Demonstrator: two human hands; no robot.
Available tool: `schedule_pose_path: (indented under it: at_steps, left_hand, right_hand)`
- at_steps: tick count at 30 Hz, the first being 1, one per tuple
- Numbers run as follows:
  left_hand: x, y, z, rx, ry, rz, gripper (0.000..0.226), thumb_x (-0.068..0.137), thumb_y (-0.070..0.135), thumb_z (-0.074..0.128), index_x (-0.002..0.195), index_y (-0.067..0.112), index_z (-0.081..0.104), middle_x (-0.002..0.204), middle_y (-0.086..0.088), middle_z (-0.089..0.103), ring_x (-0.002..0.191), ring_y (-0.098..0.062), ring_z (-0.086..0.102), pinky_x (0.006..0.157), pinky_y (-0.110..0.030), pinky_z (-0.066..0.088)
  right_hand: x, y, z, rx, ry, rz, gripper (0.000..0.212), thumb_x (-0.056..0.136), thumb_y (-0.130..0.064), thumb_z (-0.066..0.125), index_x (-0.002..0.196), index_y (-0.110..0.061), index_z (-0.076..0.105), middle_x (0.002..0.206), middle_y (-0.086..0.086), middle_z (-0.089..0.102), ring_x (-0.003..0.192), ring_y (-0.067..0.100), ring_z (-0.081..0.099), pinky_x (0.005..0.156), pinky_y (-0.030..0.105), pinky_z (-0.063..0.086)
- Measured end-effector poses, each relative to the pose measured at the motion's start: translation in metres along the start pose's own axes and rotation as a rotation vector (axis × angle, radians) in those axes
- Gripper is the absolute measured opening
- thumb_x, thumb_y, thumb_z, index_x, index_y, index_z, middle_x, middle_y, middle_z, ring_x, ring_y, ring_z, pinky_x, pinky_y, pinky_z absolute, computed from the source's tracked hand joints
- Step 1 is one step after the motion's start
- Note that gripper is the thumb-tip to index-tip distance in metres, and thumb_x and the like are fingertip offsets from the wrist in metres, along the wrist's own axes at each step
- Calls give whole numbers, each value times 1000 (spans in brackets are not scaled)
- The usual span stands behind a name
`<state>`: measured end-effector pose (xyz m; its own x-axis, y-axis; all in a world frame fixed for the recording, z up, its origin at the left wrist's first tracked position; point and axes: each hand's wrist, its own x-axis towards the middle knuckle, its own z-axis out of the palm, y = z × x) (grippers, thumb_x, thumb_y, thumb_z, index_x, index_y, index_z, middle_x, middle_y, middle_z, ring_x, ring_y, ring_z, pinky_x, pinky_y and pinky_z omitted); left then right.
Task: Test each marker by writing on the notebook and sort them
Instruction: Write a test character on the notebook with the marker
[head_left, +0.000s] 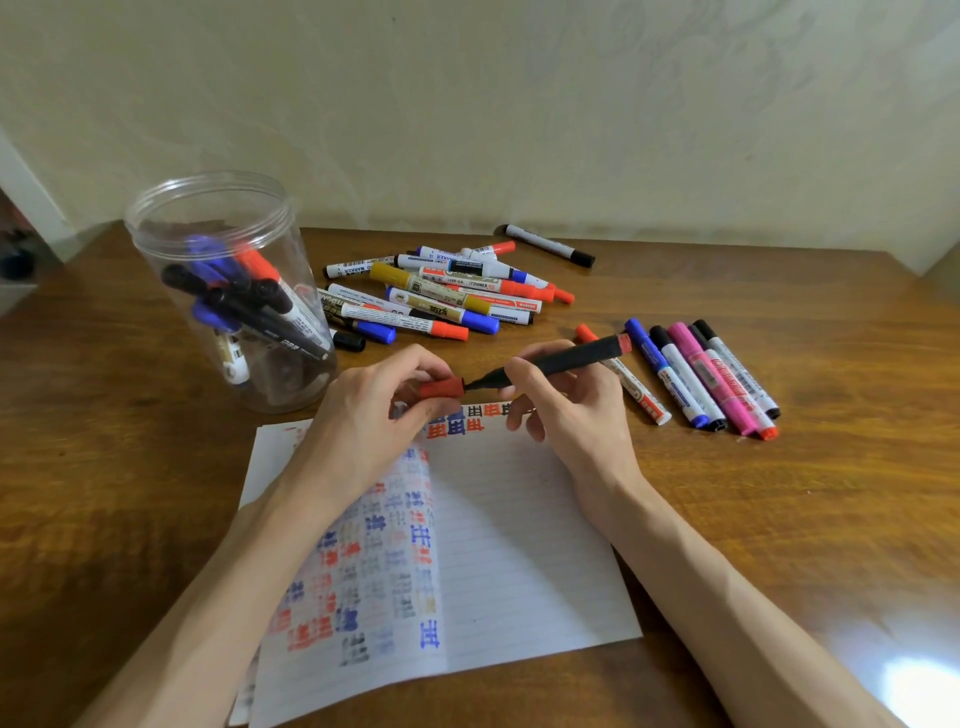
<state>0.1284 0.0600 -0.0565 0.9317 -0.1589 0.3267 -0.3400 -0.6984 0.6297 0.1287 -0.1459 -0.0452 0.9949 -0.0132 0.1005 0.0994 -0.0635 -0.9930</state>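
Holding the red cap (441, 387) pinched in the left hand (363, 415), the right hand (566, 400) grips the black marker (561, 361) above the notebook (519, 519), tip bared for testing.

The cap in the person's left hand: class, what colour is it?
Red. The cap shows best in the head view, pinched in the left hand.

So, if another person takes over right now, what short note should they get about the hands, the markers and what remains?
Left hand: holds the red cap, just off the tip.
Right hand: holds the black marker, uncapped, above the notebook.
Jar: holds several markers.
Row at right: a few markers laid side by side.
Pile behind the notebook: many markers, apparently still untested.
Done: the top line of the page has test marks.
Left: sort this marker, then work through the pile.
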Motion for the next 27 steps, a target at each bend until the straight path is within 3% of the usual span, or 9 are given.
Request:
schedule_pose_path:
  at_steps: [4,7,12,16,22,25,27]
  left_hand:
    - [0,3,1,0,-17,10,27,87,30,76,112,29,67,105,16,71,98,-1,68,74,-6,52]
    - [-1,5,-1,-56,-30,12,33,84,45,65,112,29,67,103,16,73,98,1,69,76,-10,55]
    - [-1,1,-1,-50,-21,0,23,91,29,72,113,29,65,104,16,70,98,2,68,75,-6,54]
    - [-1,-1,0,-67,-16,-4,24,91,32,69,114,27,64,109,16,68,95,6,65,75,-5,53]
    - [0,-5,-5,-14,-20,11,37,85,51,56,114,30,64,107,18,67,99,-1,67,76,-18,58]
    - [-1,-2,-4,11,-39,51,40,85,52,55,115,28,66,106,18,66,93,5,63,71,-10,55]
    - [-2,1,-3,4,-45,80,43,85,54,54,115,26,68,102,20,64,88,13,59,70,-4,52]
  right_hand:
    - [-1,-1,1,-7,-65,-17,7,97,-19,74,98,-13,72,85,6,78,67,20,73,56,28,51]
    - [-1,1,0,-14,-127,-21,11,95,-24,78,100,-15,73,86,3,78,69,17,71,59,22,51]
    - [2,1,-5,60,-176,82,23,93,-33,79,109,-16,77,80,3,73,70,15,62,60,26,50]
    - [8,-5,-12,253,-106,217,26,102,-30,67,113,-8,72,84,14,75,68,21,64,61,31,49]
    - [14,-6,-39,-222,-301,-14,21,91,-31,77,104,-15,74,87,3,79,74,18,74,65,27,60]
    - [16,-4,-42,-479,-370,-132,24,86,-40,78,105,-26,73,88,-12,76,81,6,73,66,19,57]
    - [15,-1,-38,-483,-367,-180,25,85,-39,81,105,-28,73,92,-18,73,85,0,71,66,14,55]
